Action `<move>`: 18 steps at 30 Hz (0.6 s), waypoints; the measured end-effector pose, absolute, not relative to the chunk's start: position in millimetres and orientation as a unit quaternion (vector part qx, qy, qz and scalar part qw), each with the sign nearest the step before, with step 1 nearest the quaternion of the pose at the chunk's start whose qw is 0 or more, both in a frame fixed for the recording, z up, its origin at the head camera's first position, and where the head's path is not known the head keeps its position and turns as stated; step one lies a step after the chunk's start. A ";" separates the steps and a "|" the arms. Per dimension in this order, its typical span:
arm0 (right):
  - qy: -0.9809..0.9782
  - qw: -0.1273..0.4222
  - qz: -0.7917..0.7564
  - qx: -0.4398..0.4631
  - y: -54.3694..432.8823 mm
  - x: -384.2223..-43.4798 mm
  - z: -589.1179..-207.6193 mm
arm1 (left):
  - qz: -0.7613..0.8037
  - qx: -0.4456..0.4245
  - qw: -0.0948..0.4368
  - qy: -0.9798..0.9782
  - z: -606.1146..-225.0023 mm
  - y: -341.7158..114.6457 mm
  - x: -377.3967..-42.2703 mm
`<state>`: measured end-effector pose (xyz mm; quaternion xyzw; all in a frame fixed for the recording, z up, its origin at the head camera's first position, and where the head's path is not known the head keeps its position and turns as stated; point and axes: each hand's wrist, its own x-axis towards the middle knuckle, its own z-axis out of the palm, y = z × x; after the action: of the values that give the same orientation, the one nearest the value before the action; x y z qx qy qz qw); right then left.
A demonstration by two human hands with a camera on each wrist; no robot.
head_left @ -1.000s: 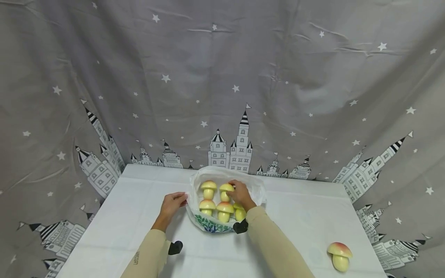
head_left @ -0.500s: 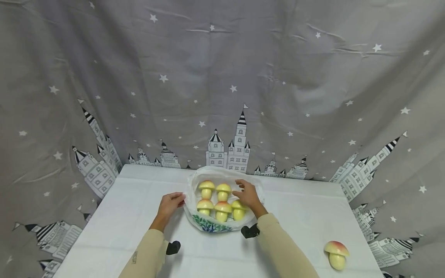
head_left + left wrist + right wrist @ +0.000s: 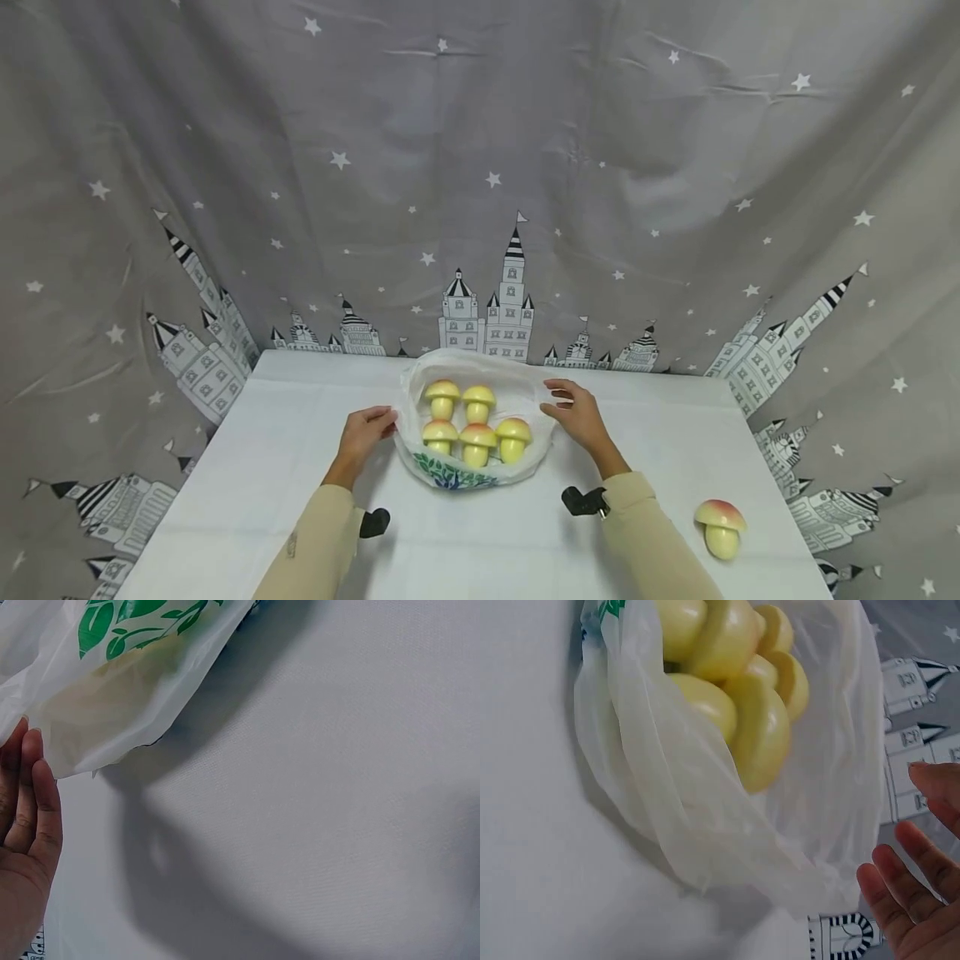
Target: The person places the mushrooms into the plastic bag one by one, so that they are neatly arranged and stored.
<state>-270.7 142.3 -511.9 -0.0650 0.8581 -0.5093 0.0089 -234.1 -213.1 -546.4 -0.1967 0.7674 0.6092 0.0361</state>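
Resting on the white tablecloth [image 3: 255, 467], a thin, crinkly translucent plastic bag [image 3: 457, 477] lies open near the middle of the table, its filmy wall printed with green leaves along the near edge. Inside it sit five smooth, glossy toy mushrooms [image 3: 477, 442], each a rounded dome cap blushed pink-red over a pale yellow stubby stem, two in the back row and three in front. On the bag's left rim, the left hand [image 3: 365, 435] has its fingertips at the plastic; the left wrist view shows the fingers lying straight and together along the edge of the film, and whether they pinch it cannot be told. Over on the right, the right hand [image 3: 579, 412] hovers just beside the bag's right rim, fingers spread and relaxed, holding nothing, and the right wrist view confirms loose fingertips apart from the wrinkled film. Both arms wear soft beige sleeves [image 3: 645, 533]. Well apart, near the table's right front corner, a sixth mushroom [image 3: 721, 528] of the same waxy look lies alone on the cloth. Behind the table hangs a creased grey fabric backdrop [image 3: 480, 167] scattered with white stars and black-and-white castle towers.
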 end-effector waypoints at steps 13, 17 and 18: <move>0.861 -0.001 -0.508 -0.031 211.3 -254.7 -503.0 | 0.609 -0.198 0.045 0.767 -545.1 -213.5 -235.6; 0.862 -0.010 -0.505 -0.036 230.2 -247.7 -501.9 | 0.605 -0.199 0.047 0.770 -543.4 -213.1 -236.1; 0.863 -0.012 -0.504 -0.036 234.2 -246.1 -502.0 | 0.603 -0.199 0.048 0.771 -543.4 -213.2 -236.1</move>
<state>-246.1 234.2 -502.0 -0.0365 0.8629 -0.5039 -0.0122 -236.1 -213.2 -543.4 -0.1994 0.7709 0.6030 0.0476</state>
